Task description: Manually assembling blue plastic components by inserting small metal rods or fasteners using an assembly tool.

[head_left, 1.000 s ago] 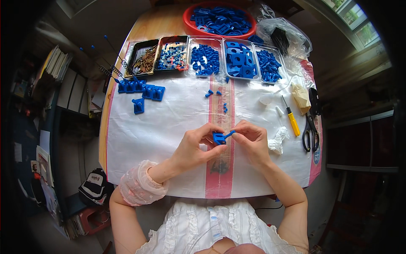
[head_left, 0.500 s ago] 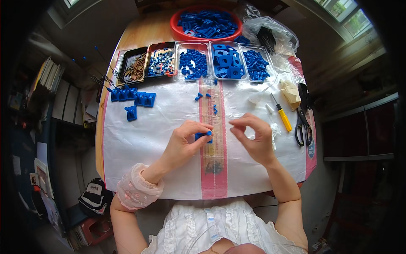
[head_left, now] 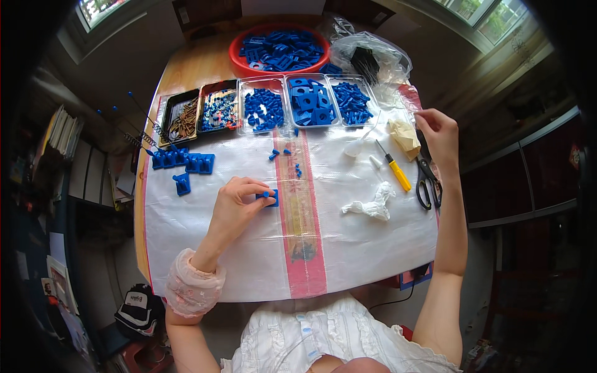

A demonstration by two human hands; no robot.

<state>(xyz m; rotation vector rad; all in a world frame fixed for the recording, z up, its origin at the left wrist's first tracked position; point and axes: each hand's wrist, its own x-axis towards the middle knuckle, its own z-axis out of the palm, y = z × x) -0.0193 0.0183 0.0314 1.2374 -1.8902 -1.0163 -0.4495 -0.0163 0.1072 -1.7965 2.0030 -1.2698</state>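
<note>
My left hand [head_left: 239, 202] rests on the sheet left of the printed stripe, its thumb and fingers pinching a small blue plastic piece [head_left: 273, 200] with a squarish base and a round knob. Fingers cover part of it. Farther right, my right hand [head_left: 440, 133] is raised at the table's right side, fingers curled together above a black object [head_left: 425, 150] beside the scissors. Anything between those fingertips is too small or hidden to make out. Several loose blue pegs [head_left: 298, 170] lie beyond my left hand. Assembled blue blocks [head_left: 199, 163] stand at the left.
Across the back run trays of brown screws [head_left: 185, 118], small metal-and-blue parts [head_left: 219, 107] and blue pieces [head_left: 262, 109], before a red basin [head_left: 234, 57]. Rightward lie a yellow screwdriver [head_left: 398, 176], scissors [head_left: 428, 183], crumpled tissue [head_left: 373, 204] and a tan paper packet [head_left: 404, 138]. Springy wires [head_left: 146, 140] stick up at left.
My right hand has gone from beside the left hand to the table's far right side. My left hand still holds the blue piece. The whole view has shifted slightly.
</note>
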